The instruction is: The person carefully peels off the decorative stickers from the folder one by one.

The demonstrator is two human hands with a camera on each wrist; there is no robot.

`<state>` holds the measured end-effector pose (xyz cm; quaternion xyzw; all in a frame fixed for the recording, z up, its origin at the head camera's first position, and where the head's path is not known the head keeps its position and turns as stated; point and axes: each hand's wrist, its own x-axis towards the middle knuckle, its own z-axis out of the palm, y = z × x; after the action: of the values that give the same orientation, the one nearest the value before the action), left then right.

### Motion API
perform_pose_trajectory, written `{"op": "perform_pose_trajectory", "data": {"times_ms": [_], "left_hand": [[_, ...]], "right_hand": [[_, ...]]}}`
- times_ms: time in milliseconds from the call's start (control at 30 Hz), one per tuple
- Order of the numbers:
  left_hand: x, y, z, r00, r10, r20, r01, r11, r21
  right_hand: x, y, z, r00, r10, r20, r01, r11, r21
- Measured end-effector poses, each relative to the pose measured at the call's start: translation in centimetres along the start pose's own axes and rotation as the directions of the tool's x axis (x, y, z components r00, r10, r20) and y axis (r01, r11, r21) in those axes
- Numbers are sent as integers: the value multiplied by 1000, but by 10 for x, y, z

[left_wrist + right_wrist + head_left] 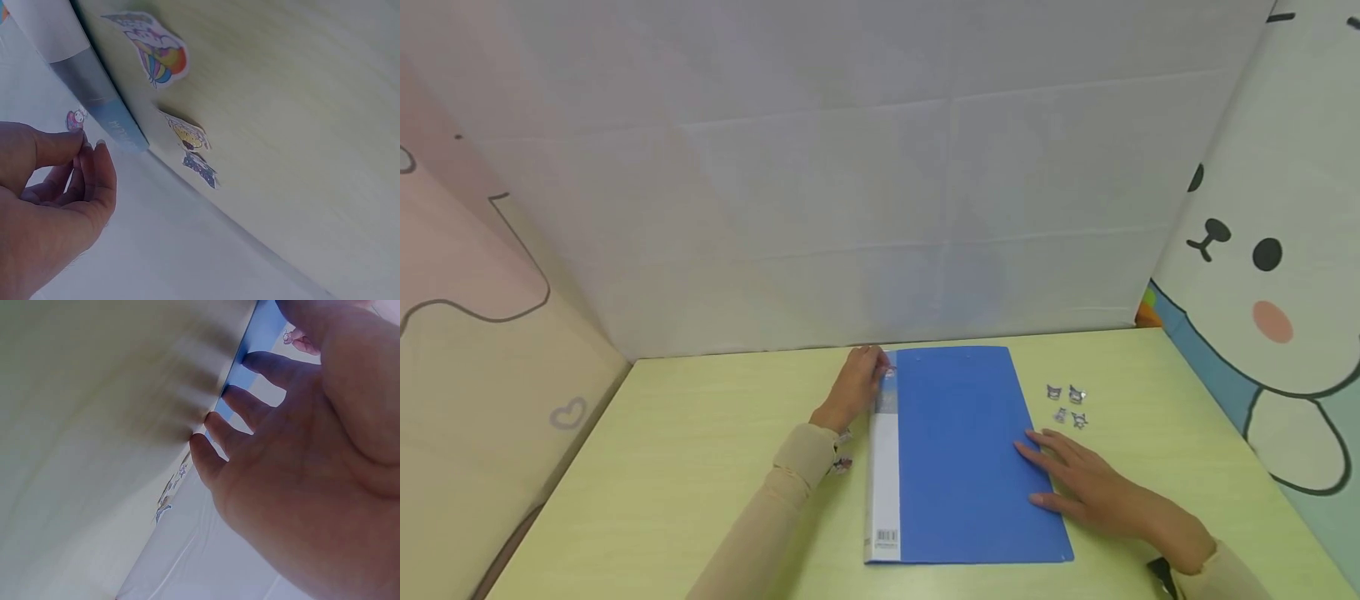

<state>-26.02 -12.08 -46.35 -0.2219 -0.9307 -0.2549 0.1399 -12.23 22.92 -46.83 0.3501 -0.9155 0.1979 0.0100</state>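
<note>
A blue folder [966,454] lies on the table, its white-and-blue spine [886,467] on the left. At the upper end of the spine, my left hand [859,379] pinches a small sticker of a pink and white cartoon figure [75,119] between thumb and fingertips. The sticker is held close over the spine. My right hand [1090,483] rests with fingers spread on the folder's right edge. In the right wrist view, the fingertips [215,422] line up along that edge.
Several small purple-grey stickers [1077,395] lie right of the folder. Left of it, the left wrist view shows a rainbow-coloured balloon sticker [164,53], a yellow one [187,134] and a dark blue one [200,169]. A white cloth wall [775,283] stands behind the table.
</note>
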Motion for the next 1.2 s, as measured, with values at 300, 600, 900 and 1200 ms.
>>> {"op": "perform_pose_trajectory", "data": {"times_ms": [300,600,900,1200], "left_hand": [[-1,-1,-6,999,-40,11,40,998,-38],[-5,-3,-12,999,-33,8,34,998,-53],[-10,1,-28,991,-121,56,124,991,-40],[-18,-1,-41,991,-114,72,117,993,-35]], "right_hand": [[1,-1,-2,1000,6,8,-6,1000,19],[1,0,-3,1000,-9,-11,9,1000,14],[1,-3,-7,999,-24,-35,25,1000,19],[0,-6,-9,999,-13,-36,15,999,40]]}}
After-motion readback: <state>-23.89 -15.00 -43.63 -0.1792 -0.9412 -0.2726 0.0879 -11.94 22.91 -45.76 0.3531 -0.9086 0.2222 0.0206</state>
